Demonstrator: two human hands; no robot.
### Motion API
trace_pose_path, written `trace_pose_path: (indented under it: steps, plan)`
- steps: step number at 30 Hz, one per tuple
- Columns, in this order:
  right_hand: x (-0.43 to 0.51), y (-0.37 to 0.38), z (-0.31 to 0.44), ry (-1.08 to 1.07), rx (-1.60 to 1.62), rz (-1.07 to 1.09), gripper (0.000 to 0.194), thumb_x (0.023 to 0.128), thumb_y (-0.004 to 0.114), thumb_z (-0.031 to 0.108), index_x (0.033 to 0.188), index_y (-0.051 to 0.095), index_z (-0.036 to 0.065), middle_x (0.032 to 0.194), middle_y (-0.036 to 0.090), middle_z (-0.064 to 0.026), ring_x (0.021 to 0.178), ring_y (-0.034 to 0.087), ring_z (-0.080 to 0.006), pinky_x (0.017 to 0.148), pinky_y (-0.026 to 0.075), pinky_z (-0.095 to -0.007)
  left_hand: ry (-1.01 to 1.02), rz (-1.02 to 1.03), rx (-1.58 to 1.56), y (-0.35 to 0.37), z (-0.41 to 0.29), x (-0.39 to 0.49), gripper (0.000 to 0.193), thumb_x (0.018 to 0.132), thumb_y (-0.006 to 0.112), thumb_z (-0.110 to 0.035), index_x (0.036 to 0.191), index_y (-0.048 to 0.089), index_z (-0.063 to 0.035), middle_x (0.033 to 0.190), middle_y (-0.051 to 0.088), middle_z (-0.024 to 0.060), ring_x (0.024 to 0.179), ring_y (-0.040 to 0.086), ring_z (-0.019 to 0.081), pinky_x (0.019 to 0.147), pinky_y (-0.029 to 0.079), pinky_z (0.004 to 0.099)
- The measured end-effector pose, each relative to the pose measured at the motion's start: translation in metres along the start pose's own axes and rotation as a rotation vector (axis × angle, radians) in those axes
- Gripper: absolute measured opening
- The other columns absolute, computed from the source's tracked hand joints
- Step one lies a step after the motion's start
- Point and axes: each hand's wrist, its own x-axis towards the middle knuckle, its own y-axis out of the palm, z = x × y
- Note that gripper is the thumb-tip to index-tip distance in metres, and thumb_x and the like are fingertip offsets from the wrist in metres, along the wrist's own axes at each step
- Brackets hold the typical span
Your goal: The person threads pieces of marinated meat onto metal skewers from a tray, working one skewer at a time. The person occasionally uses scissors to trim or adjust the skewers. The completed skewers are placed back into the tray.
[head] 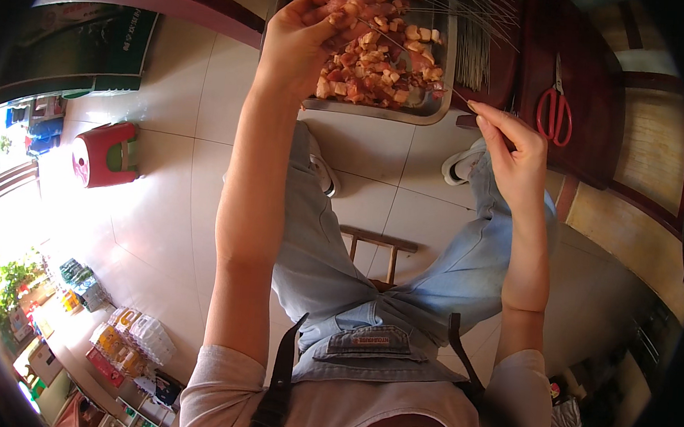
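Observation:
A metal tray (424, 117) heaped with cubes of raw meat (365, 68) lies at the top centre. My left hand (306, 38) is over the tray's left part, its fingers closed around pieces of raw meat. Between finger and thumb, my right hand (508, 138) pinches the end of a thin metal skewer (458, 95) just beyond the tray's right rim. A piece of meat sits on or beside the skewer near that rim. The skewer's far end reaches toward my left hand. A bundle of loose metal skewers (473, 54) rests right of the tray, with more fanned across its upper corner.
Red-handled scissors (554, 116) lie on the dark red table (594, 123) at the right. A red and green plastic stool (107, 155) stands on the tiled floor at the left. Below the tray are my legs and a wooden stool bar (381, 239). Packaged bottles (134, 342) stand at lower left.

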Motion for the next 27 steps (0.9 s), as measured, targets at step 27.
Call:
trace_pose_path:
  steps: [27]
  plan:
    - [-0.001, 0.01, -0.001, -0.046, 0.025, -0.076, 0.016, 0.089, 0.061, 0.0, 0.103, 0.068, -0.003, 0.095, 0.072, -0.0123, 0.084, 0.067, -0.0146, 0.074, 0.051, -0.0244, 0.006, -0.104, -0.275, 0.025, -0.003, -0.003, 0.026, 0.093, 0.046, 0.007, 0.119, 0.05, 0.0049, 0.11, 0.06, 0.014, 0.104, 0.062, 0.0283, 0.092, 0.054, 0.038]
